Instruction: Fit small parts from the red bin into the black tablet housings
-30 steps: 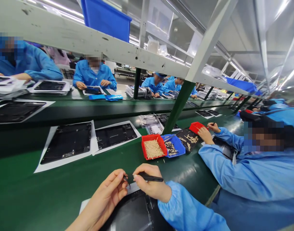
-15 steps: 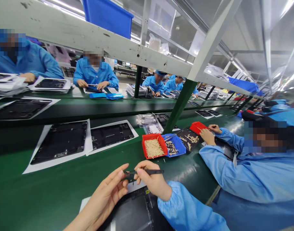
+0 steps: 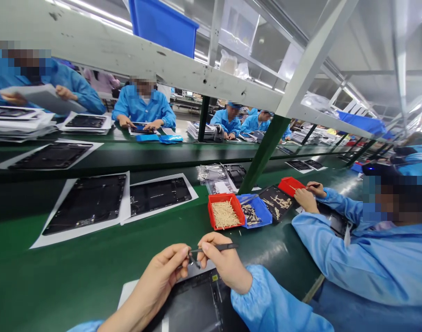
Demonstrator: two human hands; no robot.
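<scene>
My right hand (image 3: 224, 265) is closed on black tweezers (image 3: 217, 248) that point left. My left hand (image 3: 160, 281) pinches a small dark strip (image 3: 193, 261) at the tweezers' tips. Both hands hover over a black tablet back panel (image 3: 193, 306) lying on a white sheet (image 3: 127, 293) at the near edge of the green bench. A red tray (image 3: 225, 212) of thin pale parts and a blue tray (image 3: 255, 211) of small dark parts stand just beyond my hands.
Two more black panels (image 3: 86, 203) on white sheets lie on the green belt at left. A person in blue (image 3: 356, 249) works at right beside a black tray (image 3: 276, 202) and a red tray (image 3: 291, 186). A green post (image 3: 262, 157) rises behind the trays. Other workers sit across.
My hands stayed together over the panel. The tweezers' tips and the small dark strip turned a little lower between my fingers. The view shifted slightly left, and a worker at far left lifted a panel.
</scene>
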